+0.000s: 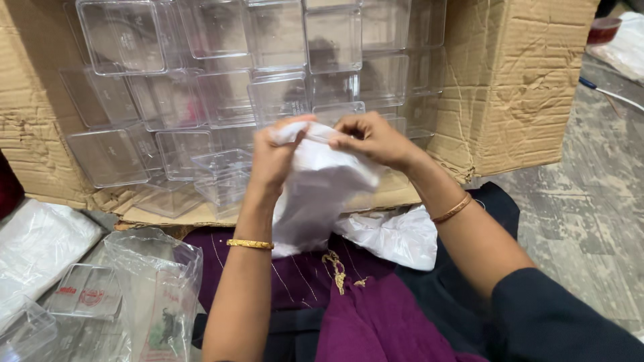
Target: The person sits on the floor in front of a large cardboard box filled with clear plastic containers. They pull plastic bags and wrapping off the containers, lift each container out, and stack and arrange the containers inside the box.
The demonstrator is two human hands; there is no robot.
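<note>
Purple cloth [376, 315] lies across the lap nearest the camera. Above it, the left hand [272, 157] and right hand [372, 139] both pinch the top edge of a white cloth [318, 188], held up just in front of the cardboard box [510, 80]. Clear plastic boxes [228, 87] are stacked inside it. A sharp tug could slip the cloth loose, or an elbow could topple the stack.

I see my left hand [272, 161] and my right hand [372, 139] pinching the top of a white plastic bag [315, 194], fingers [345, 127] close together. Behind them lies a big cardboard box [516, 80] on its side, full of stacked clear plastic boxes [221, 87]. Purple cloth [362, 315] covers my lap, with a clear bag [151, 295] just beside it.
</note>
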